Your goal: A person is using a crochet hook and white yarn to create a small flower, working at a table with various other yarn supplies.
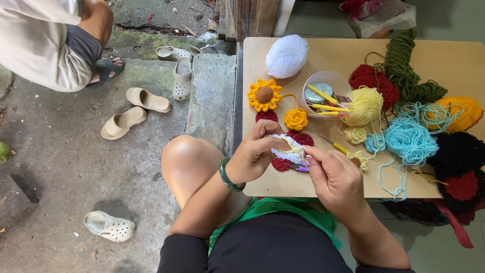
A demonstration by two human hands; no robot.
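1. Pinching a white crochet piece (pixel 284 148) with red petals at its rim, the left hand (pixel 254 156) is curling its fingers over the near edge of it; a green bangle (pixel 228 177) is sitting on that wrist

2. Closing thumb and forefinger together at the piece's right edge, the right hand (pixel 337 178) is gripping a purple-tipped tool (pixel 301 167), though I cannot tell exactly what kind; both hands are meeting just above the wooden bench (pixel 283 184), near its front edge

3. Lying just beyond the hands, a crocheted sunflower (pixel 263 94) and a small yellow rose (pixel 296 119) are resting on the bench; a white yarn ball (pixel 286 55) is sitting farther back

4. Standing beside the rose, a clear plastic cup (pixel 312 83) is holding yellow-handled hooks; pale yellow yarn (pixel 365 105) is touching its right side

5. Spreading across the right half of the bench, light blue yarn (pixel 410 140), red yarn (pixel 373 79), dark green yarn (pixel 404 65), orange yarn (pixel 462 112) and black crochet work (pixel 462 154) are lying tangled close together

6. Resting on the concrete floor to the left, beige sandals (pixel 135 111) and white clogs (pixel 179 68) are scattered well apart from the bench; another person's leg (pixel 96 23) is showing at the top left
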